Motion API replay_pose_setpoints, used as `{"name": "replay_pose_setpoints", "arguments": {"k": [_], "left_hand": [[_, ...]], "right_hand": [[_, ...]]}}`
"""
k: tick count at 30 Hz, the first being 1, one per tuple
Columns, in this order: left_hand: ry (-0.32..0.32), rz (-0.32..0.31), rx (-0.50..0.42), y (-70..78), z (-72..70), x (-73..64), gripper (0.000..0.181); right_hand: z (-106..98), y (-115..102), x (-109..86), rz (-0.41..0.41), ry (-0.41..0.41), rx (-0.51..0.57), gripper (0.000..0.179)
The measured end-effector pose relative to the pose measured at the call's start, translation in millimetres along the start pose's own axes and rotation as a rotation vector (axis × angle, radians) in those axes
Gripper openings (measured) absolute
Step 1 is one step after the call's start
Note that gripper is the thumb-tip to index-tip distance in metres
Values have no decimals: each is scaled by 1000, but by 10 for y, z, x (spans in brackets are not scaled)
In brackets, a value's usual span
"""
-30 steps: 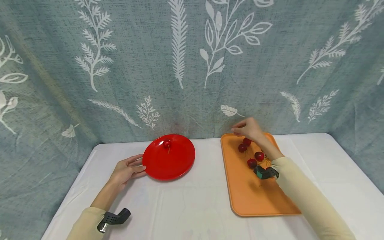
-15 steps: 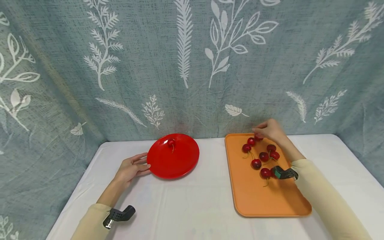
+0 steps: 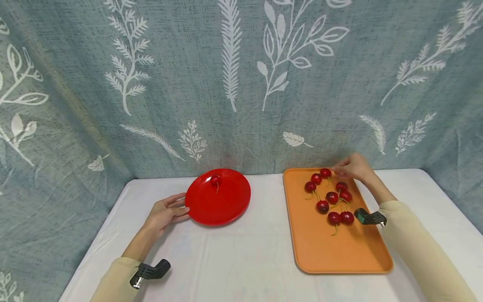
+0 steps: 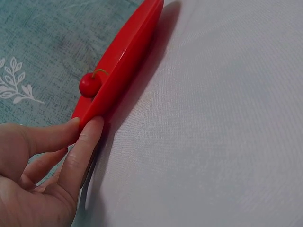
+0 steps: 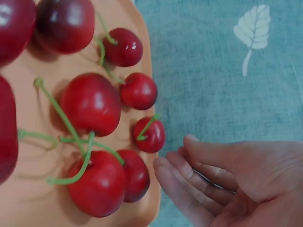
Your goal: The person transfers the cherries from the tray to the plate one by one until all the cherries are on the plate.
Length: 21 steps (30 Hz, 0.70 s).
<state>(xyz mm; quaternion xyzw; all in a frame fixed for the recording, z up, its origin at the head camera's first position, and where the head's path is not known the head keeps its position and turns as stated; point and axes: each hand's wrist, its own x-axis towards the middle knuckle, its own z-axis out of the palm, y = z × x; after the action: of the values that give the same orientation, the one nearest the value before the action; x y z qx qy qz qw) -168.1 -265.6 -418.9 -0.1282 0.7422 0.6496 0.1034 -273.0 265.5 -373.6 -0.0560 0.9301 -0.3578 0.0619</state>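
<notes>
My left hand [image 3: 164, 213] holds the left rim of a round red plate [image 3: 220, 206], thumb and fingers pinching the edge in the left wrist view. One red cherry [image 3: 215, 180] with a green stem lies toward the plate's far side. At the far right corner of an orange tray [image 3: 336, 251] is my right hand [image 3: 356, 167], its fingers loosely bent with nothing between them. Just beyond its fingertips in the right wrist view sits a small-looking cherry [image 5: 149, 135] close to the tray's edge. Several more dark red cherries [image 5: 93, 103] with green stems are spread over the tray's far half.
A white cloth [image 3: 249, 251] covers the table, with a strip of it between plate and tray. Right behind the table hangs a blue-green curtain [image 3: 181, 84] with white leaf prints. Black wrist cameras [image 3: 151, 271] are strapped over both sleeves.
My right hand has moved from the tray's far left to its far right, leaving the cherry at the far edge in plain view. The left hand stays on the plate. The head view has shifted slightly.
</notes>
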Motion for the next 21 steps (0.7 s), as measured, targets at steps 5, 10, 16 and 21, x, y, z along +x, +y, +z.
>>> {"name": "replay_pose_setpoints", "arguments": {"k": [5, 10, 16, 21], "left_hand": [[5, 4, 0, -6, 4, 9, 60], [2, 8, -10, -9, 7, 0, 61], [7, 6, -12, -8, 12, -10, 60], [8, 5, -11, -6, 11, -14, 60]], "right_hand": [[5, 79, 4, -5, -20, -61, 26], [54, 144, 24, 5, -32, -98, 30], [97, 167, 81, 64, -72, -89, 34], [137, 133, 103, 94, -85, -73, 38]]}}
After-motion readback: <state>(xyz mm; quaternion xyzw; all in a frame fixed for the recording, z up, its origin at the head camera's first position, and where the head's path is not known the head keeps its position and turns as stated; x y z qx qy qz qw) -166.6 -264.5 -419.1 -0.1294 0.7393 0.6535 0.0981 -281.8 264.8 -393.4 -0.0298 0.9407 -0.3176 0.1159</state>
